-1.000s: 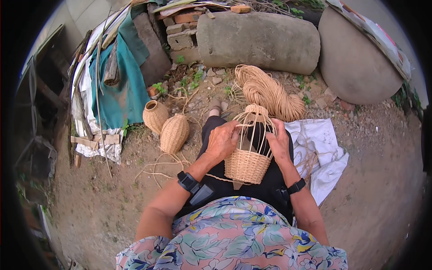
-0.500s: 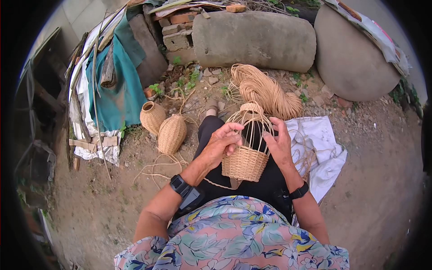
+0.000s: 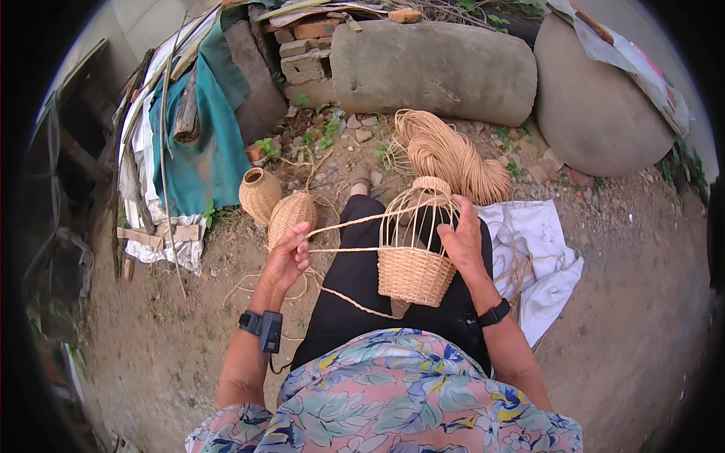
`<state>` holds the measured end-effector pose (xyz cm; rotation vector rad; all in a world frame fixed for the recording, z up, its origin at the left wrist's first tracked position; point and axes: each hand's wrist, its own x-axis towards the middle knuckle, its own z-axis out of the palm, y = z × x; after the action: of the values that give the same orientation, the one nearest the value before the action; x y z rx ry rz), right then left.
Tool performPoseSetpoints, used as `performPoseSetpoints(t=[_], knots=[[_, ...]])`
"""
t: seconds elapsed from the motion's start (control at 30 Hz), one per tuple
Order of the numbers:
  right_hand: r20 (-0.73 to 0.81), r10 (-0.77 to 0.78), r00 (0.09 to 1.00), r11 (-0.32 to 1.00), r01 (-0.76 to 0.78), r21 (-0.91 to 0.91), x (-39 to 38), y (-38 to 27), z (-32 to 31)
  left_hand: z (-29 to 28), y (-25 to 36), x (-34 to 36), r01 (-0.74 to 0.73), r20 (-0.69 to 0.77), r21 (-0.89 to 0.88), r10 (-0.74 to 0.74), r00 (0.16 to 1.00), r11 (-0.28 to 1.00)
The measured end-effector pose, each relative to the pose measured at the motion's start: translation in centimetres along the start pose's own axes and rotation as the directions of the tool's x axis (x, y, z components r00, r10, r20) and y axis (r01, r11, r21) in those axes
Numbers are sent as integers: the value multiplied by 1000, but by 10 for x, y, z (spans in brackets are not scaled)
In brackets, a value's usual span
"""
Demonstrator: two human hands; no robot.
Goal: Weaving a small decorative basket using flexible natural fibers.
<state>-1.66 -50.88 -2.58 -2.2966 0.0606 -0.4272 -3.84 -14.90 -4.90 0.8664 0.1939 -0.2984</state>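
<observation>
A partly woven basket (image 3: 416,276) rests upright on my lap, solid in its lower half, with bare ribs rising to a woven neck ring. My right hand (image 3: 463,240) is closed on its right side, thumb at the ribs and fingers around the upper frame. To the left, my left hand (image 3: 291,255) pinches a tan weaving cord (image 3: 343,250). Two strands of it stretch from these fingers to the basket, one to the weave's top edge, the other up toward the ribs near the neck. Another length of cord hangs below and runs under the basket.
Two finished woven vases (image 3: 260,193) stand on the ground at left. A big coil of tan cord (image 3: 453,162) lies ahead, beside a white sack (image 3: 540,260) at right. Beyond are a concrete slab (image 3: 434,72), a round stone disc (image 3: 596,98) and a teal cloth (image 3: 198,143).
My left hand has moved from the basket out to the left, drawing the cord into a long loop. My right hand stays at the basket's right side.
</observation>
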Motion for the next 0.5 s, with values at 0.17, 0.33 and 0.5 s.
performPoseSetpoints(t=[0.17,0.33,0.5], knots=[[64,51,997,979,-63,196,0,10,-6,-81,42,-13,-219,-105,-207,201,974,954],[67,76,995,918,-96,385,-2,21,-4,-37,81,-41,-151,-366,673,504,782,724],[15,68,998,896,-68,439,-5,26,-3,70,30,-50,-41,-77,865,213,974,501]])
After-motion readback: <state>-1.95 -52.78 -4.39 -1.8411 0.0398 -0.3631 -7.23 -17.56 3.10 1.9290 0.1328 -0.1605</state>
